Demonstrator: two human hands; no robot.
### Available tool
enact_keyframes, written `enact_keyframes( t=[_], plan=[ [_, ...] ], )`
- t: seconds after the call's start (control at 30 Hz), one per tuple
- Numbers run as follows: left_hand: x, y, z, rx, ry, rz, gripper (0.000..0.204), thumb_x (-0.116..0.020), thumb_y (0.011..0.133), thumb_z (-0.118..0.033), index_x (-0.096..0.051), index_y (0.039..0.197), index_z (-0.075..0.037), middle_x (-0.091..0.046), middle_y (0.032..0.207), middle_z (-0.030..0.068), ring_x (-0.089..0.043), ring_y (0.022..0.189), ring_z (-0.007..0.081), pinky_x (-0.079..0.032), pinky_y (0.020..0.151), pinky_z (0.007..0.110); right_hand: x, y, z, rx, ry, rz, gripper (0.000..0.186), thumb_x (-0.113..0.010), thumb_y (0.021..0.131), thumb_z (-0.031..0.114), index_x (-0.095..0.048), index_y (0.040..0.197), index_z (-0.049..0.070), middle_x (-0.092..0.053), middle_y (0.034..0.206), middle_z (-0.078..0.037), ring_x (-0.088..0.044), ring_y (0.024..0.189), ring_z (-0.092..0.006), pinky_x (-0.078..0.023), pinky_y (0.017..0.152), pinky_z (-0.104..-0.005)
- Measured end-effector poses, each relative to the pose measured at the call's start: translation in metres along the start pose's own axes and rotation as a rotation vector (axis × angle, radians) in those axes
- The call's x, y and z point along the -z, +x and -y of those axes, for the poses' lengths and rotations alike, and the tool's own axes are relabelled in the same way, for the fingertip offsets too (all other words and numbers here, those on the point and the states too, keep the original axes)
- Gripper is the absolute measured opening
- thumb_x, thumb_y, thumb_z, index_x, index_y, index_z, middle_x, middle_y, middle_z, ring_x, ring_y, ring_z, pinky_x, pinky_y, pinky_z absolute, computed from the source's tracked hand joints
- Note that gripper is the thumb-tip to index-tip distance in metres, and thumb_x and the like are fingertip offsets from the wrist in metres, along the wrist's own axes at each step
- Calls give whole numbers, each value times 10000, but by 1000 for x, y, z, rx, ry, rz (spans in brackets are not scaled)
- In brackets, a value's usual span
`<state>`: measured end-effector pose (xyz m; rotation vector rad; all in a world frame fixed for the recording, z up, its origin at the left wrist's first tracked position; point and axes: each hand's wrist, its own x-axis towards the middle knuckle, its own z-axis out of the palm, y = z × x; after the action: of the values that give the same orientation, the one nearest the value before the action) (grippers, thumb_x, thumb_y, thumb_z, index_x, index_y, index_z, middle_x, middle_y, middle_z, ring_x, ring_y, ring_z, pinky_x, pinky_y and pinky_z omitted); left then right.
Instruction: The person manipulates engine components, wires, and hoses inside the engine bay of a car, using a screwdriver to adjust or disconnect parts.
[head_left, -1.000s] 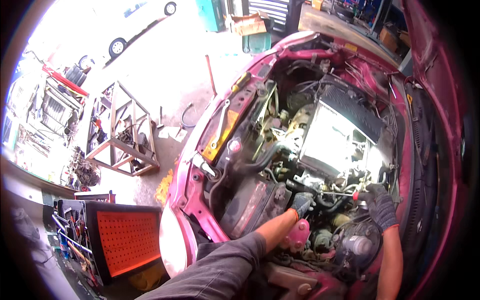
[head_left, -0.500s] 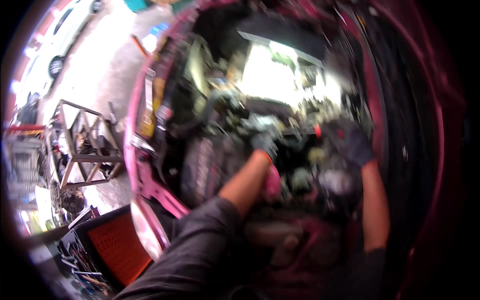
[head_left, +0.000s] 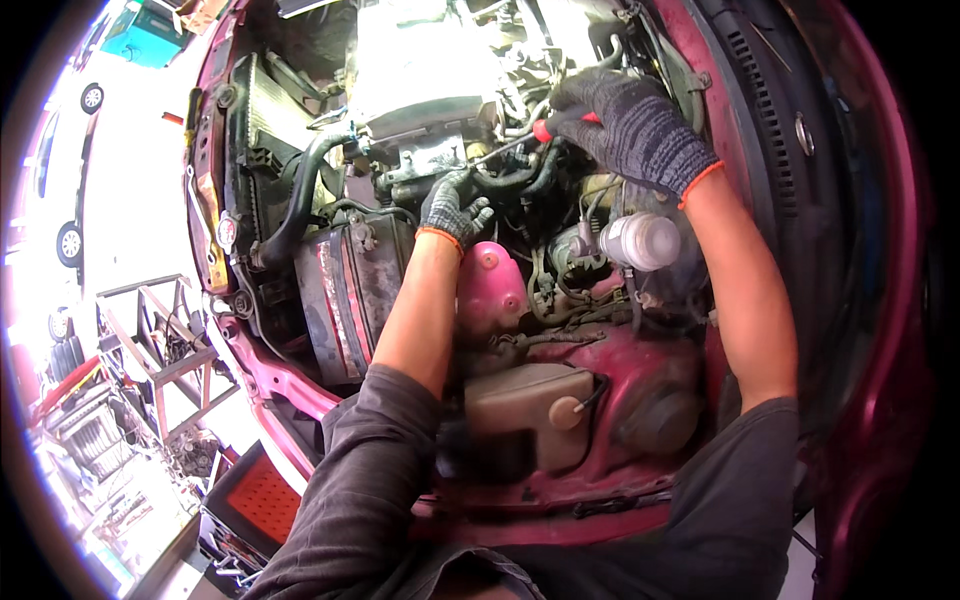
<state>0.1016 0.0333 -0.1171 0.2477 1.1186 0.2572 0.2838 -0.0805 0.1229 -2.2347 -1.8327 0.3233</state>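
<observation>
My right hand (head_left: pixel 630 125), in a grey knit glove with orange cuff, grips a screwdriver (head_left: pixel 548 128) with a red and black handle. Its thin shaft points left and down toward a metal bracket (head_left: pixel 425 155) in the engine bay. My left hand (head_left: pixel 453 210), gloved alike, has its fingers curled at that bracket beside the shaft's far end; what they hold is hidden. Just below it are a pink plastic part (head_left: pixel 485 285) and the black battery (head_left: pixel 325 300). A translucent reservoir (head_left: pixel 640 240) with a pale cap lies below my right hand.
The pink car's body edge (head_left: pixel 280 390) borders the bay, with tools along the left rail. The raised hood (head_left: pixel 880 360) is at the right. Beyond are a metal frame stand (head_left: pixel 155 355), an orange-panelled tool cart (head_left: pixel 260 500), a teal box (head_left: pixel 140 35) and a white car.
The view has turned and moved over the bay, so the engine sits higher in the picture and more of both sleeves shows. Both hands remain at the bracket, the right still gripping the screwdriver.
</observation>
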Motion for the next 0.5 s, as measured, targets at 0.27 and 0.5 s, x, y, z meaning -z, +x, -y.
enact_keyframes(
  t=[0.27,0.5],
  plan=[
    [-8,-7,2,37,12,99,225,-645,920,-404,-638,894,-181,-555,710,0,-509,580,183,-496,546,349,-7,1,-17,-31,33,-38,325,-659,854,339,-690,1074,102,-702,947,-136,-682,882,-285,-525,829,-396],
    [-19,-11,13,8,-159,31,217,-605,920,-369,-631,794,-194,-450,621,-36,-414,570,141,-433,585,329,-8,3,-23,34,36,-21,334,-639,863,381,-703,1068,125,-695,893,-161,-679,844,-304,-529,794,-420]
  ],
)
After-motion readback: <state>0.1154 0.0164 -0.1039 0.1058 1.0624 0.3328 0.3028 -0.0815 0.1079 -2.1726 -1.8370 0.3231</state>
